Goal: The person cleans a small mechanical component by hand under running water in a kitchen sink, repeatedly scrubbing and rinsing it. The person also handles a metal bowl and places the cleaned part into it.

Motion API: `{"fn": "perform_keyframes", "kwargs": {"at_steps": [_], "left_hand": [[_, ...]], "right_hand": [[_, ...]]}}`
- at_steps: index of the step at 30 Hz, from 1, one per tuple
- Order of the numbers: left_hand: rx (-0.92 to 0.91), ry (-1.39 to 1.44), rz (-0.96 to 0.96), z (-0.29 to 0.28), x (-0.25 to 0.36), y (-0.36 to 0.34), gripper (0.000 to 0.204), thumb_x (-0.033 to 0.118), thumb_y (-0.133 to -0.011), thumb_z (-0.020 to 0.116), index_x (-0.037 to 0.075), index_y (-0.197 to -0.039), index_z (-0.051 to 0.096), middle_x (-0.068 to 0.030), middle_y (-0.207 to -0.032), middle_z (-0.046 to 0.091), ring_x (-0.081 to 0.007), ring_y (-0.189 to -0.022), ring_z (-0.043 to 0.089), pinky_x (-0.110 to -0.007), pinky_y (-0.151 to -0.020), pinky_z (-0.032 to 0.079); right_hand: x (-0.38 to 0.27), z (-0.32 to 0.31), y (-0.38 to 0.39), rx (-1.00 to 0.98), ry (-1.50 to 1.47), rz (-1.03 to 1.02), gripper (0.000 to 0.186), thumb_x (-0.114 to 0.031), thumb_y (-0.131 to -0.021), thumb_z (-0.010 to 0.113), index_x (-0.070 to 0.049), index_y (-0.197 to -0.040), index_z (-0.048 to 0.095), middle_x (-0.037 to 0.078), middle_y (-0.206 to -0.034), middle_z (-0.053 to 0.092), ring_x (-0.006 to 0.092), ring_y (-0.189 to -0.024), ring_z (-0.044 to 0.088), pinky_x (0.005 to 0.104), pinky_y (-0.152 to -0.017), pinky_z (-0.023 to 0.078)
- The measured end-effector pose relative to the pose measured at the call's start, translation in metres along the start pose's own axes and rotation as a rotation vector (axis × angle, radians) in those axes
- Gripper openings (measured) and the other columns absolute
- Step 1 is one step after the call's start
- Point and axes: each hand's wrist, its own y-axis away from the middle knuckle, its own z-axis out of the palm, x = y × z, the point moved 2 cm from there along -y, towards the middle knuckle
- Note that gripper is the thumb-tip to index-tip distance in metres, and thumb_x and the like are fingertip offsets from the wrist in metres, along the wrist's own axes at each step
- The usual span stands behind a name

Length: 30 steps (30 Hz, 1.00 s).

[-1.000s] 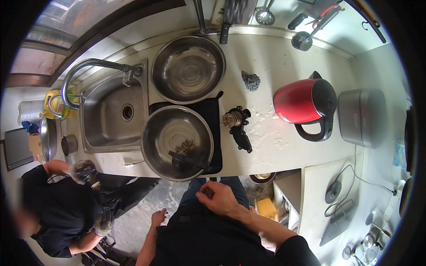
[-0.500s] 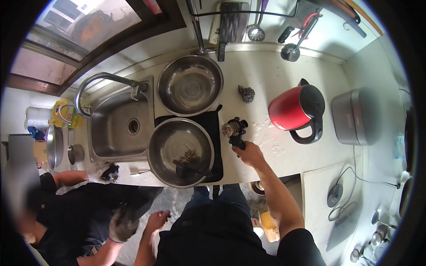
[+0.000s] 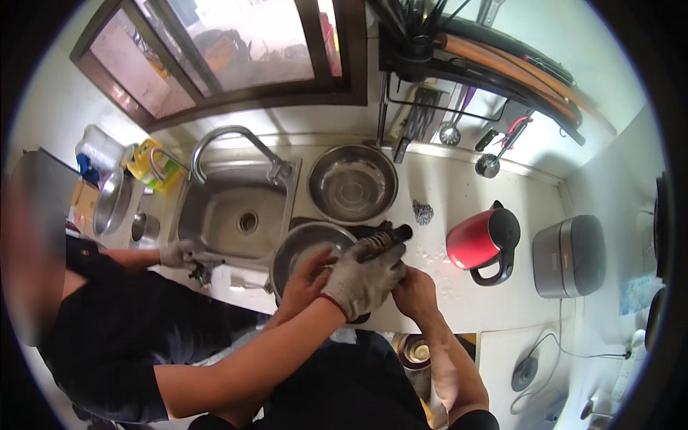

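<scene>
A black mechanical part with a ringed metal section (image 3: 378,244) is held above the counter, right of the near steel basin (image 3: 281,252). A co-worker's gloved hand (image 3: 362,283) reaches across from the left and is wrapped over it. My right hand (image 3: 416,294) is closed at the part's near end, right beside the glove, which hides some of my fingers. My left hand (image 3: 307,281) is over the near basin, fingers stretched and apart, with nothing seen in it. The co-worker's forearm crosses over my left arm. What lies in the basin is mostly hidden.
A second steel basin (image 3: 352,188) stands behind, beside the sink (image 3: 233,208). A steel scourer (image 3: 423,212), a red kettle (image 3: 481,240) and a grey appliance (image 3: 568,256) are to the right. The co-worker's other gloved hand (image 3: 179,253) holds a dark object by a brush (image 3: 247,284).
The co-worker's gloved hand has swung in from the left onto the part in my right hand. My left hand has risen from below the counter to the near basin. The view has shifted.
</scene>
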Motion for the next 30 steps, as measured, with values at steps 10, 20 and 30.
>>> {"fn": "perform_keyframes", "kwargs": {"at_steps": [10,20,30], "left_hand": [[0.155,-0.363,0.375,-0.056,0.041,0.057,0.039,0.031,-0.101,0.050,0.004,-0.129,0.057,-0.0108,-0.126,0.059,-0.0177,-0.112,0.051,-0.037,-0.098,0.044],[0.809,-0.464,0.766,-0.207,0.005,0.168,0.026,0.026,-0.100,0.054,0.004,-0.109,0.064,-0.0053,-0.085,0.067,-0.0062,-0.055,0.052,-0.022,-0.052,0.043],[0.722,-1.457,-0.132,-0.513,-0.153,0.204,0.041,0.042,-0.086,0.054,0.007,-0.071,0.068,-0.0104,-0.067,0.068,-0.0234,-0.056,0.065,-0.036,-0.059,0.054]], "right_hand": [[-0.123,0.035,-0.008,-0.224,-0.101,-0.152,0.025,-0.027,-0.083,0.064,-0.002,-0.089,0.065,0.023,-0.084,0.066,0.0437,-0.085,0.063,0.0509,-0.075,0.049],[-0.271,0.100,0.001,-0.203,-0.368,-0.430,0.064,-0.027,-0.086,0.066,0.002,-0.138,0.041,0.024,-0.120,0.055,0.0399,-0.104,0.059,0.0432,-0.087,0.050],[-0.257,0.164,0.086,-0.764,-0.229,-0.594,0.035,-0.025,-0.087,0.069,-0.001,-0.112,0.065,0.014,-0.089,0.067,0.0262,-0.077,0.067,0.0357,-0.072,0.053]]}}
